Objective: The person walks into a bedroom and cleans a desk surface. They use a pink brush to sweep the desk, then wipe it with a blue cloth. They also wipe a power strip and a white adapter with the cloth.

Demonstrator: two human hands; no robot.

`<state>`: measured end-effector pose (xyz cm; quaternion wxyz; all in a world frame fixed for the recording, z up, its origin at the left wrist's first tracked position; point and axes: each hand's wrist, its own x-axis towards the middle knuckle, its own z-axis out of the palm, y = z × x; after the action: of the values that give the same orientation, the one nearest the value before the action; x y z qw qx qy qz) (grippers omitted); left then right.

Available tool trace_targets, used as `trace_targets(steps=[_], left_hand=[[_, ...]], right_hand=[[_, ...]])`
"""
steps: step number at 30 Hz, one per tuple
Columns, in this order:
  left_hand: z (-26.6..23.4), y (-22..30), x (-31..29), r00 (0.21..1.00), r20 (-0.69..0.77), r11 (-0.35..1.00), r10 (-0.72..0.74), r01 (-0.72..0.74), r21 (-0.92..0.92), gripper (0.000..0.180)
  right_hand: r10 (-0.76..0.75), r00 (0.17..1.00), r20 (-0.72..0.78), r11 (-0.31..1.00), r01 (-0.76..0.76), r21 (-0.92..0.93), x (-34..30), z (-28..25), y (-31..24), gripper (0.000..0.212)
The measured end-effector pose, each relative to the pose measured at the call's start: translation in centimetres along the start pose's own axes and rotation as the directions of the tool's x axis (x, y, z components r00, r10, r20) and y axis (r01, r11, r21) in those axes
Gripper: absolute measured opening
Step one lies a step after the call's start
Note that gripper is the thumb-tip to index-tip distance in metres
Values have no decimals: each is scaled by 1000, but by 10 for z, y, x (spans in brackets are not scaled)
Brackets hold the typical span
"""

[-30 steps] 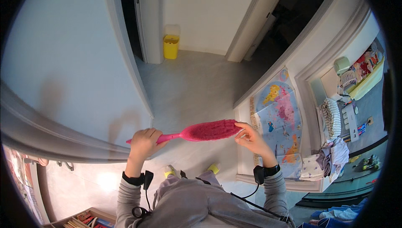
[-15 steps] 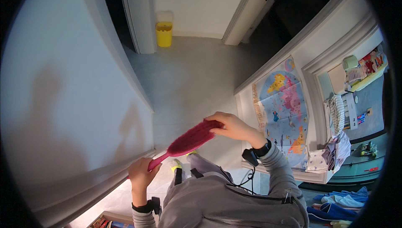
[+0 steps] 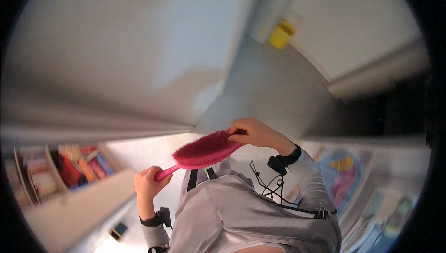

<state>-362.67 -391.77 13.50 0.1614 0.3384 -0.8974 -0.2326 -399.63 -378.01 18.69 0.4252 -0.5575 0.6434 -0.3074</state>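
A pink hand brush [image 3: 209,151] with a long oval head and dark pink bristles is held across the front of my body. My left hand [image 3: 152,182] is closed round its narrow handle. At the other end, my right hand [image 3: 255,133] grips the tip of the head, with thumb and fingers at the bristles. The bristle side faces up and away from me, and the smooth pink rim shows along the near edge. Both hands are above the floor, in front of my grey top.
A white wall [image 3: 116,67] rises close ahead on the left. Low shelves with books [image 3: 42,174] stand at left, with a small dark object [image 3: 118,231] on the floor beside them. A yellow bin [image 3: 282,34] is far off. A colourful map poster [image 3: 341,169] hangs at right.
My view has turned left, bringing the bookshelves in and shifting the bin and map rightward. The brush has tilted so its pink rim shows; both hands still hold it.
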Motion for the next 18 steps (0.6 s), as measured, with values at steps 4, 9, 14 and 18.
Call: trace_targets(steps=[4,9,14,18], left_hand=[[17,-8,-36,964,-58,965,-261,258,-49,35],[34,-10,-55,883,-261,921,-389,380,-89,38],[73,8,-75,758,-381,837,-530,538,-94,38],[103,7,-82,702,-433,785,-566,620,-21,38]], right_hand=[[-1,986,168,999,9,-42,50,2,-7,20],[114,915,388,993,-115,-22,104,10,-16,17],[-49,884,464,998,61,-12,143,21,19,23],[-199,857,475,979,196,57,162,43,57,32]])
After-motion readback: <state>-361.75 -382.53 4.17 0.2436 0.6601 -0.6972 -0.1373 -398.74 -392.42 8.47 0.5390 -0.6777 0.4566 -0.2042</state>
